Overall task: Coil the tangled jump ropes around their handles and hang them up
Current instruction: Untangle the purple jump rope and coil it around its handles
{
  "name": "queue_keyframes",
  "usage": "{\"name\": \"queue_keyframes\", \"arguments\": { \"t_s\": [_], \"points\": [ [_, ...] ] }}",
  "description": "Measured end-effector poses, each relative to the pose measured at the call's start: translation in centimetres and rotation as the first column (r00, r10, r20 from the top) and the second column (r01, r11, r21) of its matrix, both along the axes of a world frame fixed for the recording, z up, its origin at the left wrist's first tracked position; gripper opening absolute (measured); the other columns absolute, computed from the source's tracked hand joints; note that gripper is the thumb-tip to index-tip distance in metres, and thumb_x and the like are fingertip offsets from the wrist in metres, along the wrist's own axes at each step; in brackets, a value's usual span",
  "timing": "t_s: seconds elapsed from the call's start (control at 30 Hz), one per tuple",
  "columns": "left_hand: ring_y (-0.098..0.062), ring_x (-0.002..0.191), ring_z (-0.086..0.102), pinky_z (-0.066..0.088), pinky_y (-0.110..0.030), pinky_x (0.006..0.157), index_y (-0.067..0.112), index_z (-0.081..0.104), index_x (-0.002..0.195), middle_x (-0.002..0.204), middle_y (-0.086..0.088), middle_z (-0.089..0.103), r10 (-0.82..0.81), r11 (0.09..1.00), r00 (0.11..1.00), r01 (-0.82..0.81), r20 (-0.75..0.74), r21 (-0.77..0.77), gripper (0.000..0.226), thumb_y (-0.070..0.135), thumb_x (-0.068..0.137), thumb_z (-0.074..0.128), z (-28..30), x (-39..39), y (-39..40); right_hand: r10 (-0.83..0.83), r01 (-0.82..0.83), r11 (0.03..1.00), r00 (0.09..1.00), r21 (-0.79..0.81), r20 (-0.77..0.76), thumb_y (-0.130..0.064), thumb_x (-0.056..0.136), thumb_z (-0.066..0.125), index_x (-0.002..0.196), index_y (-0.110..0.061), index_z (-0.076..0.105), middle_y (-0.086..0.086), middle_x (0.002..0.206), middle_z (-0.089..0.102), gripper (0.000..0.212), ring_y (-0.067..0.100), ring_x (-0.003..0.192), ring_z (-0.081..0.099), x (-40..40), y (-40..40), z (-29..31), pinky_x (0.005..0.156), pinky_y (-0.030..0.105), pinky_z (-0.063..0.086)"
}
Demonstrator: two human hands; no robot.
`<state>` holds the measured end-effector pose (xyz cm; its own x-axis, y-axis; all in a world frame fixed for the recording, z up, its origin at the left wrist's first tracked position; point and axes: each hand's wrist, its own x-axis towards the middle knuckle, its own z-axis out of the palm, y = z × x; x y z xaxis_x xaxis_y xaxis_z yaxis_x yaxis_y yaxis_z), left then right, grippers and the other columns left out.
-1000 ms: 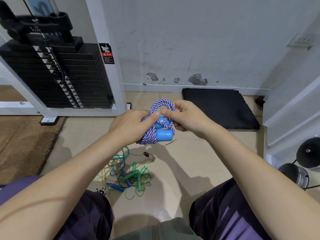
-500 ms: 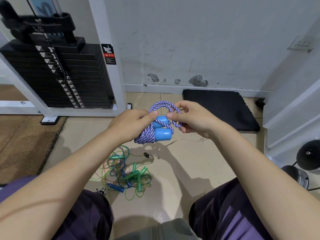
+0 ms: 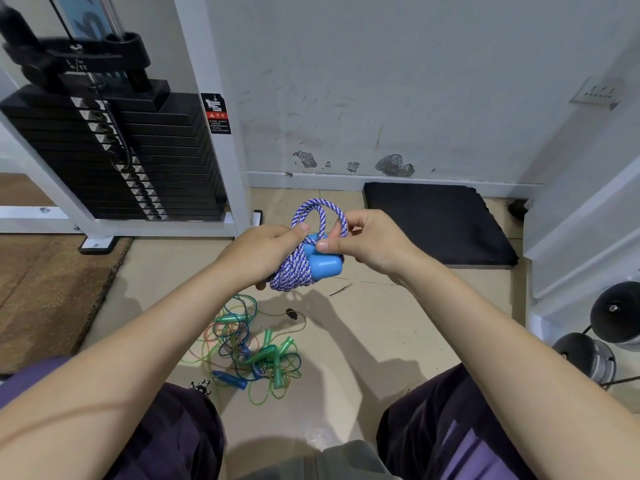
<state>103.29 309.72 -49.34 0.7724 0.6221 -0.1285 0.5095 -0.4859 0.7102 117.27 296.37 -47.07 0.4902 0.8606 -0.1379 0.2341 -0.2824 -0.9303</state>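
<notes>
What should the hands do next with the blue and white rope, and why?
Probably tuck the loose loop down around the blue handles. The rope is already wound round them, the left hand holds that bundle, and the right hand pinches the one loop sticking up. The other ropes lie tangled on the floor.

Bare floor (image 3: 398,327) lies open under and to the right of both hands, as far as the black mat (image 3: 436,223) against the wall. Below the left hand (image 3: 258,256), a tangle of thin ropes (image 3: 252,344) covers the floor. The weight stack (image 3: 114,154) and its white frame (image 3: 214,133) block the left; dumbbells (image 3: 602,334) crowd the right edge
</notes>
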Motion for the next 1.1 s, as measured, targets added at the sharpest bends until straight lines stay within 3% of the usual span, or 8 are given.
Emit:
{"name": "queue_keyframes", "arguments": {
  "t_s": [0.13,0.2,0.37,0.5,0.63,0.77,0.97,1.1],
  "points": [
    [-0.037,0.073,0.069,0.046,-0.034,0.063,0.024,0.065,0.076,0.066,-0.002,0.067,-0.005,1.0,1.0,0.006,-0.027,0.015,0.054,0.066,0.095,0.038,-0.1,-0.2,0.1,0.101,-0.099,0.991,0.995,-0.09,0.018,-0.006,0.08,0.077,0.081,-0.009,0.059,0.008,0.063,0.048,0.018,0.01,0.042,0.039,0.3,-0.2,0.3,0.042,0.018,0.03],
    [-0.033,0.074,0.07,0.052,-0.038,0.071,0.025,0.067,0.079,0.071,-0.002,0.069,-0.018,0.999,0.999,0.02,-0.047,0.043,0.056,0.069,0.093,0.036,-0.2,-0.3,0.1,0.127,-0.127,0.983,0.992,-0.136,-0.008,-0.006,0.082,0.076,0.086,-0.008,0.055,0.006,0.06,0.049,0.021,0.014,0.04,0.042,0.5,-0.3,0.2,0.04,0.019,0.029],
    [-0.025,0.071,0.063,0.044,-0.034,0.066,0.022,0.063,0.078,0.068,0.0,0.064,-0.007,0.988,0.996,0.021,-0.094,0.154,0.059,0.07,0.094,0.032,-0.1,-0.3,-0.2,0.113,-0.112,0.952,0.994,-0.284,-0.012,-0.027,0.075,0.083,0.09,0.005,0.065,0.007,0.067,0.055,0.04,0.018,0.051,0.044,1.2,-0.5,0.1,0.046,0.024,0.033],
    [-0.021,0.07,0.057,0.034,-0.031,0.059,0.022,0.058,0.073,0.066,0.003,0.059,0.006,0.975,0.992,0.022,-0.124,0.223,0.059,0.07,0.094,0.03,0.0,-0.3,-0.3,0.118,-0.111,0.953,0.993,-0.282,0.011,-0.026,0.078,0.082,0.08,-0.004,0.068,0.009,0.06,0.052,0.026,0.02,0.055,0.041,0.9,-0.6,0.0,0.048,0.024,0.034],
    [-0.022,0.068,0.056,0.035,-0.031,0.059,0.022,0.056,0.07,0.063,0.003,0.058,-0.002,0.981,0.993,0.025,-0.12,0.19,0.059,0.069,0.095,0.032,0.0,-0.4,-0.2,0.186,-0.166,0.943,0.982,-0.289,0.04,-0.032,0.085,0.075,0.078,-0.007,0.064,0.011,0.067,0.047,0.028,0.022,0.061,0.04,0.5,-0.6,0.0,0.055,0.029,0.034],
    [-0.024,0.067,0.058,0.036,-0.032,0.06,0.024,0.054,0.064,0.061,0.002,0.057,-0.008,0.986,0.993,0.027,-0.114,0.162,0.058,0.068,0.095,0.032,-0.2,-0.3,-0.3,0.214,-0.191,0.935,0.976,-0.298,0.045,-0.031,0.091,0.068,0.074,-0.01,0.057,0.006,0.068,0.046,0.029,0.018,0.056,0.04,0.2,-0.7,0.1,0.051,0.023,0.036],
    [-0.024,0.076,0.062,0.045,-0.033,0.07,0.024,0.064,0.082,0.073,0.001,0.065,0.02,0.98,0.992,0.005,-0.124,0.199,0.059,0.07,0.094,0.029,-0.1,-0.2,-0.2,0.152,-0.15,0.965,0.988,-0.215,-0.008,-0.022,0.09,0.069,0.071,-0.015,0.051,0.0,0.065,0.048,0.027,0.015,0.058,0.042,0.0,-0.7,-0.2,0.051,0.023,0.039],
    [-0.026,0.081,0.061,0.044,-0.033,0.07,0.024,0.06,0.078,0.075,0.001,0.063,0.043,0.97,0.99,-0.009,-0.134,0.245,0.06,0.07,0.094,0.026,-0.5,-0.1,-0.1,0.039,-0.032,0.99,0.998,-0.141,0.045,-0.018,0.088,0.07,0.073,-0.018,0.049,-0.003,0.066,0.049,0.026,0.014,0.059,0.043,-0.7,-0.4,-1.0,0.054,0.021,0.037]
  ]
}}
